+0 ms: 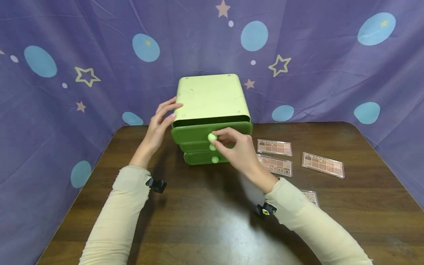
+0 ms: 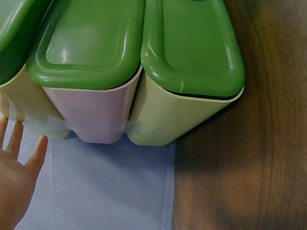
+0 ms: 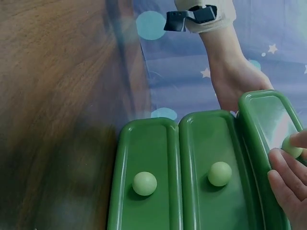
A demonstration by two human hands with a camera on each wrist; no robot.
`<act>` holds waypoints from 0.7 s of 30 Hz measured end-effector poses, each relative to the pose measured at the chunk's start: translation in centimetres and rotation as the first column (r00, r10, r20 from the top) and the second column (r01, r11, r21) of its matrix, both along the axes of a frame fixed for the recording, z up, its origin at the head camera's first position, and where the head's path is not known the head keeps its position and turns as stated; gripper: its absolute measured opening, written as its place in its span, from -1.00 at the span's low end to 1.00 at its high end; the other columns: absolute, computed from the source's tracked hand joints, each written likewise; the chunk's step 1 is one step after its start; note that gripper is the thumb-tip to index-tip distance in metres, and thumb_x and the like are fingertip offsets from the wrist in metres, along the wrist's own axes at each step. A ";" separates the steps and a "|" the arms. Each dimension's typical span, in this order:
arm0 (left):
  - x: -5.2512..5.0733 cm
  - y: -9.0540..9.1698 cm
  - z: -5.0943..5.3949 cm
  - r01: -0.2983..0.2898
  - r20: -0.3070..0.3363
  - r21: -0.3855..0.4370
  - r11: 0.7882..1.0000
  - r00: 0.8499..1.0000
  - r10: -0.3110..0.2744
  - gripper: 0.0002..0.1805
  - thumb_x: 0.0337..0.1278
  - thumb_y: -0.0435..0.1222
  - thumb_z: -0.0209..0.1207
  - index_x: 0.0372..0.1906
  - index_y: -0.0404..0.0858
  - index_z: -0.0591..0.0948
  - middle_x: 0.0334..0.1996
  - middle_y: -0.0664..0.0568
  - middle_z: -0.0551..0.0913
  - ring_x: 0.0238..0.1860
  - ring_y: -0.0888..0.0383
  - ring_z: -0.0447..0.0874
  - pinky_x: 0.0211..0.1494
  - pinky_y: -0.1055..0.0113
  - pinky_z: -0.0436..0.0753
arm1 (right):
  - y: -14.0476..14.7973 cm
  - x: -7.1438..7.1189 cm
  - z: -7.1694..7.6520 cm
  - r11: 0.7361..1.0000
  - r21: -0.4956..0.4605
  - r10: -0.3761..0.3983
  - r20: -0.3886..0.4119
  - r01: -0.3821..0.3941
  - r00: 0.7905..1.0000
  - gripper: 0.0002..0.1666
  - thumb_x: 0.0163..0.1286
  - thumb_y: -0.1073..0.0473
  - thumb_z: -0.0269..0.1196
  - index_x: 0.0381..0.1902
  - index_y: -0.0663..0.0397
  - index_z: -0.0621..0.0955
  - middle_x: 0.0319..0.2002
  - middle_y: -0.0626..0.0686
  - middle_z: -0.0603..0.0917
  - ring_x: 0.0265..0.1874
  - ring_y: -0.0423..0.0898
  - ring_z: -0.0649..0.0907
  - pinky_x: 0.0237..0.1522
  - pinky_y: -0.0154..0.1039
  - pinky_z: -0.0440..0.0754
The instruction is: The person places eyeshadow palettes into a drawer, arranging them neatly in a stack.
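Pale-green top-drawer knob (image 1: pixel 211 137) pinched between right fingers (image 1: pixel 230 131); left fingers (image 1: pixel 170 108) extended, touching cabinet (image 1: pixel 212 95).

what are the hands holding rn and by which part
The right hand pinches the top drawer by its round knob; the left hand rests against the cabinet, holding nothing.
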State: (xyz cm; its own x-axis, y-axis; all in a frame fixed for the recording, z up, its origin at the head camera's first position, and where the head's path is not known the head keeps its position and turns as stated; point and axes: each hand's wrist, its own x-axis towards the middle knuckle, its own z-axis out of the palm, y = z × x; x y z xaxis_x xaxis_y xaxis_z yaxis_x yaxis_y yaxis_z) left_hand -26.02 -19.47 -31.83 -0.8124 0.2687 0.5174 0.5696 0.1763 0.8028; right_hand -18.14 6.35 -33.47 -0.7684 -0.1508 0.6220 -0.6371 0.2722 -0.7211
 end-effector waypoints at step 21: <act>0.3 0.1 -0.1 -0.027 0.001 -0.008 1.000 1.000 0.027 -0.54 0.36 -0.26 -0.01 0.28 -0.33 0.52 0.44 0.01 0.28 0.46 0.10 0.09 0.45 -0.04 0.09 | 0.4 4.1 -0.2 0.998 0.063 0.016 -0.052 -0.012 0.999 -0.78 0.19 0.32 0.44 -0.18 0.12 0.72 -0.34 -0.03 0.79 -0.48 -0.25 0.71 -0.38 -0.35 0.67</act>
State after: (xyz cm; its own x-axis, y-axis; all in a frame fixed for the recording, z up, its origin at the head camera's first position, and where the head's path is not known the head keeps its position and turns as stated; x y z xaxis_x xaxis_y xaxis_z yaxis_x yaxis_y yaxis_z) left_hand -25.76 -19.38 -31.89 -0.8201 0.2509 0.5143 0.5635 0.1976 0.8021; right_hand -14.08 6.79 -33.64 -0.7325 -0.2011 0.6504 -0.6776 0.3065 -0.6685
